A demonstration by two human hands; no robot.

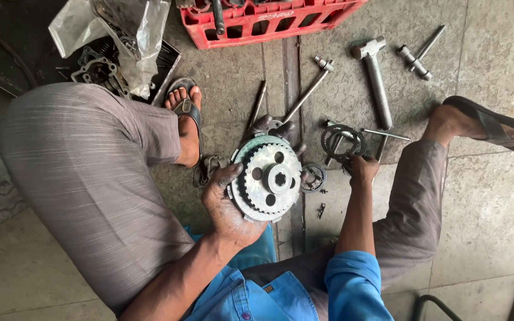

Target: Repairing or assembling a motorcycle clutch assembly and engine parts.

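Observation:
My left hand [226, 205] grips a round metal clutch hub [267, 178] with gear teeth and several holes, holding it up over the floor between my knees. My right hand [363, 168] reaches down to the floor at a dark toothed ring plate [342, 141], fingers closed near its edge; whether it grasps anything is hidden. A small round metal part [313, 177] lies on the floor between the two hands.
A hammer [376, 74], a long T-handle wrench [307, 92], a rod [258, 104] and a socket tool [414, 58] lie on the concrete floor. A red plastic crate [269, 21] stands at the top. A plastic bag [126, 35] and engine parts [93, 68] sit top left.

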